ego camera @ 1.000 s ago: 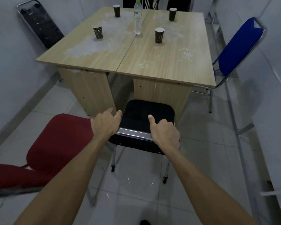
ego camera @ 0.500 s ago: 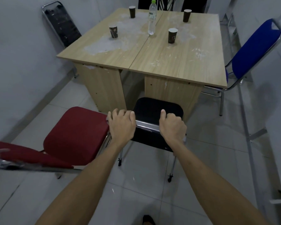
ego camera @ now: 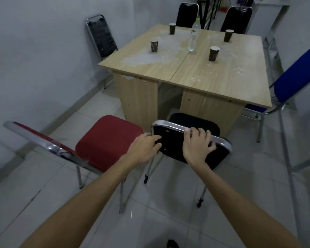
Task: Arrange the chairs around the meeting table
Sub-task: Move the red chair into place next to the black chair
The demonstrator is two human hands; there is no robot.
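Two hands rest on the backrest of the black chair, which stands at the near edge of the desk with its seat pointing in under the top. The left hand lies against the backrest's left corner, fingers spread on the dark panel and not clearly curled round anything; the right hand sits over the chrome top rail, its fingers draped across and loosely wrapped on it. The backrest's long axis runs left to right and slants away to the right, so it is turned a little off the desk edge. The seat lies straight ahead of both hands, toward the desk, and the right hand has the firmer hold, so it would likely steer any push or twist. Just to the left, the red chair stands nearly touching, facing partly away from the desk and seemingly not yet placed.
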